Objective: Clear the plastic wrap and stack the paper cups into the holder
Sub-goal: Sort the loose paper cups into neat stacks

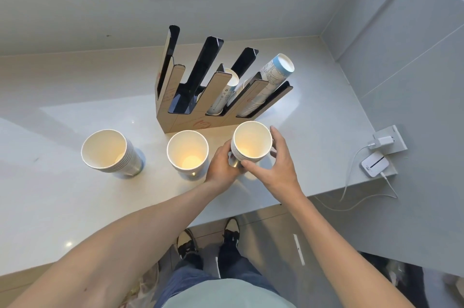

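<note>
Three upright stacks of white paper cups stand on the counter in front of a slotted cup holder (180, 119). The left cup stack (110, 154) and the middle cup stack (187, 155) stand free. The right cup stack (252, 143) is held from both sides: my left hand (222, 165) grips its lower left and my right hand (275, 162) wraps its right side and front. The holder's two right slots contain leaning cup stacks, one white (226, 91) and one blue-patterned (272, 74); its left slots hold nothing. No plastic wrap is clearly visible on the stacks.
The holder stands near the back wall on the pale counter (75, 207). At the counter's right end, a wall socket with a white charger (381, 142), a small white device (375, 163) and trailing cables. The counter edge runs close to my body; the floor and my shoes show below it.
</note>
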